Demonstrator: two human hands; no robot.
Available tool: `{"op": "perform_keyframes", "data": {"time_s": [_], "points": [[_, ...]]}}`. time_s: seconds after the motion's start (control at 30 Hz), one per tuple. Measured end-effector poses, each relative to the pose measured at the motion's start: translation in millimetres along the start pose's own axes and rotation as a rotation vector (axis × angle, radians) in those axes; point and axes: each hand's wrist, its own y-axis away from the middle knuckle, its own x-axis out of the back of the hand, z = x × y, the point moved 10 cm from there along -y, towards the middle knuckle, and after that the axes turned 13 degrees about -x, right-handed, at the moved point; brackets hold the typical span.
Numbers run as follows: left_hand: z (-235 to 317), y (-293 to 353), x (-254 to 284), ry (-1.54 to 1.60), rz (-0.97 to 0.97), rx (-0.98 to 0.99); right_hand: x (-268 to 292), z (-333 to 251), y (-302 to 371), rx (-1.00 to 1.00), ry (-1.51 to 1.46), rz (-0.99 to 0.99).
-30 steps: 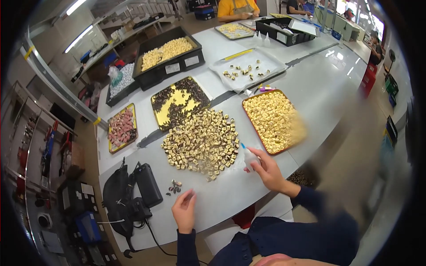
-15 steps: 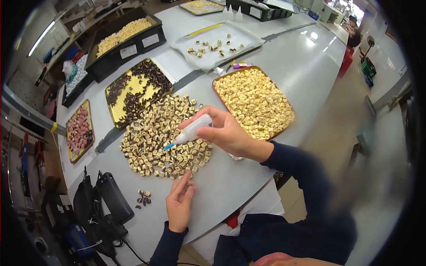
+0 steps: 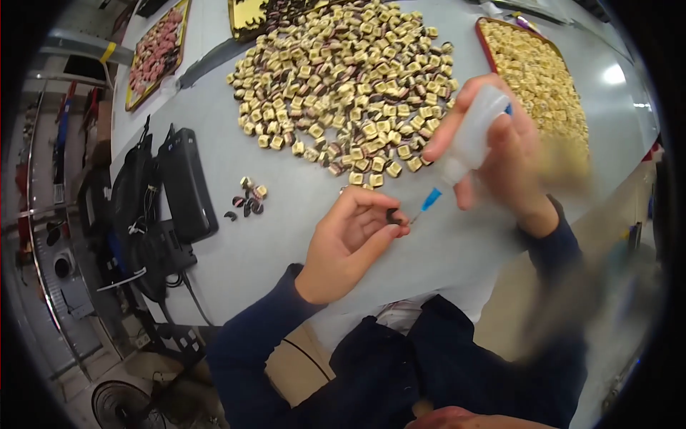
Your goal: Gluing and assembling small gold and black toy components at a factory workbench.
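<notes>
Between the thumb and fingertips of my left hand (image 3: 346, 250) is a small dark curved piece (image 3: 391, 216). My right hand (image 3: 518, 161) is closed round a translucent white squeeze bottle (image 3: 477, 129), tilted down to the left. The bottle's blue needle tip (image 3: 431, 199) points at the fingertips of my left hand, its thin needle close to the dark piece; whether they touch is too small to tell. Beyond both hands spreads a large pile of small cream-and-dark square pieces (image 3: 336, 79).
A red-edged tray (image 3: 489, 57) of pale pieces lies at the right. A few loose dark and cream pieces (image 3: 249, 204) sit left of my left hand, near a black device (image 3: 187, 186) with cables. At the far left stand a yellow-edged tray (image 3: 133, 96) of pink pieces and, below, a fan (image 3: 118, 404).
My view has shifted down and closer. My left hand has left the pile's near edge and now holds a dark piece; my right hand has brought the bottle from over the pile toward it.
</notes>
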Motion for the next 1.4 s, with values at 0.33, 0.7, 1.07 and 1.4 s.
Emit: {"op": "perform_keyframes", "data": {"time_s": [0.33,0.7,1.07,1.4], "points": [[-3,6,-2,-0.111,-0.080,0.012,-16,7,5,0.008,0.070,-0.031],[-1,4,-3,-0.158,-0.121,-0.031,-19,20,5,-0.107,0.120,-0.031],[-3,6,-2,-0.133,-0.101,-0.027,-20,25,5,-0.126,0.119,-0.026],[-3,5,-3,-0.148,-0.118,-0.019,-20,24,6,-0.140,0.152,-0.028]]}}
